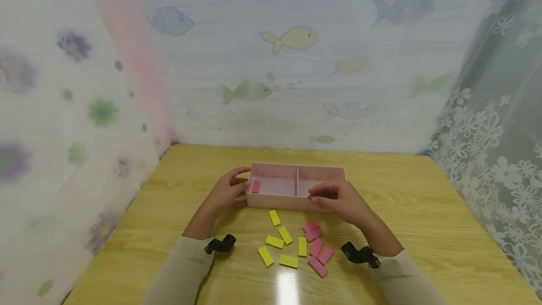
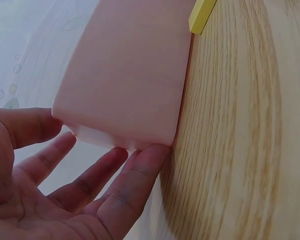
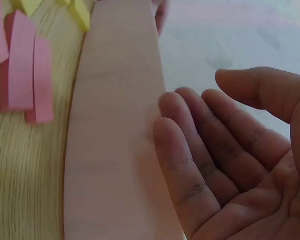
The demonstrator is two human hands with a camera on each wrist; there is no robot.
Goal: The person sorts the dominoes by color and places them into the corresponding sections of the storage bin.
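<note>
A pale pink two-compartment box (image 1: pixel 275 203) lies lengthwise across the wooden table. One small pink block (image 1: pixel 256 186) is at the left end of its left compartment. My left hand (image 1: pixel 226 193) rests fingertips and thumb against the box's left end; in the left wrist view its fingers (image 2: pixel 135 185) are spread along that wall. Over the front rim of the right compartment hovers my right hand (image 1: pixel 340 199), its fingers loosely bent and the palm bare in the right wrist view. It covers part of that compartment.
In front of the box lie several yellow blocks (image 1: pixel 289 261), with several pink blocks (image 1: pixel 317 267) to their right, some overlapping. Fish-patterned cloth (image 1: pixel 296 39) hangs behind the table (image 1: pixel 423 201), and flowered curtains (image 1: pixel 101 112) flank it.
</note>
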